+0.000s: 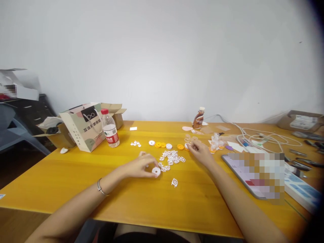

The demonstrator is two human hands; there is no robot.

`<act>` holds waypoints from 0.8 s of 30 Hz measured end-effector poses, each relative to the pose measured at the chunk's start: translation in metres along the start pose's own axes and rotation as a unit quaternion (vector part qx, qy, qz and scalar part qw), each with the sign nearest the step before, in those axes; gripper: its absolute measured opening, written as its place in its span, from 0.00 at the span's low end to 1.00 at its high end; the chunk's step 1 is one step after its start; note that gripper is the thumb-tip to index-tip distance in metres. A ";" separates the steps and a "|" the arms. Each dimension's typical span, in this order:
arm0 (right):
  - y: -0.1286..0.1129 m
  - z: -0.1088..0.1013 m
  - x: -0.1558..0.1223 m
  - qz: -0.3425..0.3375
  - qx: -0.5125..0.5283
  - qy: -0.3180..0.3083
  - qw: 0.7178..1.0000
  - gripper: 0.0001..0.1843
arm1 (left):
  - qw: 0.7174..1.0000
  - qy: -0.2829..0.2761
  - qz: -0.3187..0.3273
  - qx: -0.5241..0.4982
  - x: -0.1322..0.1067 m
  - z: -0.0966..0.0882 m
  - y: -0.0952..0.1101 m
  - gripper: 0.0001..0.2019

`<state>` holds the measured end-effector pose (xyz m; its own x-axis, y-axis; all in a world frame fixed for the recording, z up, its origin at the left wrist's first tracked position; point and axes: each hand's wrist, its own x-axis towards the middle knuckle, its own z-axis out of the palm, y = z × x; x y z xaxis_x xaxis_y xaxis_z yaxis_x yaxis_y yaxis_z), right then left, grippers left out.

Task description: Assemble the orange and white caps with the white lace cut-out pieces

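Note:
My left hand (142, 166) rests on the yellow table (76, 182) with its fingers pinched on a white round disc (156, 171). My right hand (200, 151) reaches further out, fingers closed on a small orange and white round piece (187, 146). Between the hands lies a heap of small white lattice parts (172, 158), and one single part (174, 182) lies nearer to me. A row of white and yellow discs (162, 145) sits behind the heap. Several tiny white pieces (136, 143) lie to the left of the row.
A water bottle with a red cap (110, 129), a paper bag (84, 126) and cardboard boxes (57, 135) stand at the left. A brown drink bottle (198, 118) stands at the back. A tablet (255, 173), white cables (263, 137) and tools (303, 157) fill the right side.

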<state>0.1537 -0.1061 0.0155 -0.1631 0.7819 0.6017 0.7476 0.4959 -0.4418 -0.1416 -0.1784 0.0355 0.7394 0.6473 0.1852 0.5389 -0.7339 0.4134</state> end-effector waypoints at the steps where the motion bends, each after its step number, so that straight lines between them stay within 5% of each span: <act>1: 0.000 0.000 0.000 -0.001 0.003 -0.002 1.000 0.19 | 1.000 -0.012 0.008 0.001 -0.001 0.003 0.002 0.14; 5: 0.000 0.001 -0.001 0.004 0.015 -0.005 1.000 0.19 | 1.000 -0.011 -0.003 0.000 0.001 0.007 -0.004 0.17; 11: -0.010 0.003 -0.002 0.003 0.034 -0.034 0.999 0.18 | 0.982 0.125 -0.123 0.072 0.000 -0.003 -0.054 0.10; 15: -0.019 0.008 -0.006 -0.009 0.049 -0.063 0.997 0.18 | 0.976 0.110 -0.137 0.130 -0.002 -0.004 -0.080 0.09; 24: -0.059 0.022 -0.025 -0.058 0.113 -0.162 0.978 0.12 | 0.974 0.093 -0.106 0.180 0.003 0.007 -0.079 0.11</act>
<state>0.0994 -0.1471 0.0120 -0.4624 0.7756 0.4297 0.5564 0.6312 -0.5404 -0.1796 -0.1201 -0.0029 0.5289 0.7935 0.3011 0.8024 -0.5831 0.1270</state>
